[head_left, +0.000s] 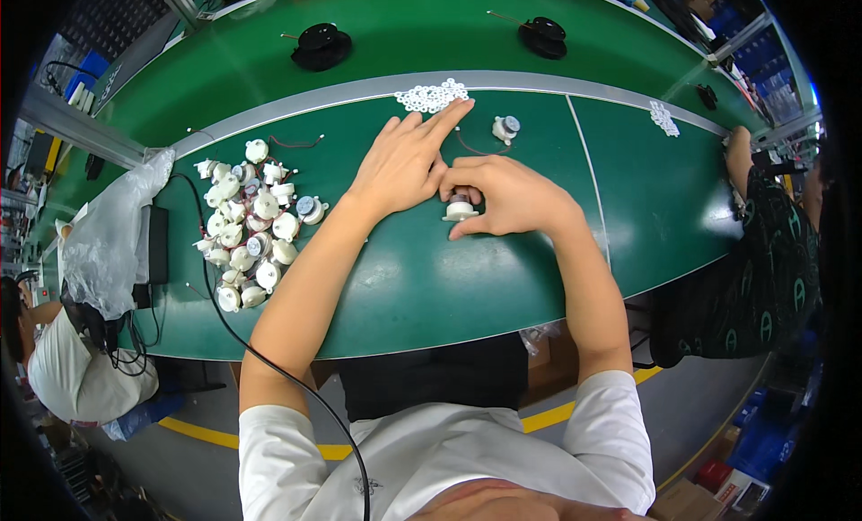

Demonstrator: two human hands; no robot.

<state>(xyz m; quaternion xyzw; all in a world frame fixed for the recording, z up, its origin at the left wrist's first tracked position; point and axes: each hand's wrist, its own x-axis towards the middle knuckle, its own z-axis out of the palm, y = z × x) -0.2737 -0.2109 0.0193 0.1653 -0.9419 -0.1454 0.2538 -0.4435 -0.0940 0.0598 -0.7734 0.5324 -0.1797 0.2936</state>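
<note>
My left hand (401, 166) lies stretched over the green bench top, its fingers extended. Its index fingertip touches the near right edge of a heap of small white rings (429, 97). Close beside it, my right hand (516, 196) is closed, fingers and thumb around a small motor with a white flanged housing (461, 210). The motor sits at the bench surface, partly covered by my fingers. Another such motor (505, 128), grey-topped with a thin wire, lies just beyond my right hand.
Several white motors (260, 207) are heaped left of my left forearm. A black cable (211, 283) runs along them and down over my shirt. Black round parts (321, 47) rest on the green conveyor belt (422, 36) behind. More white rings (664, 119) lie far right, near a co-worker's arm (738, 162).
</note>
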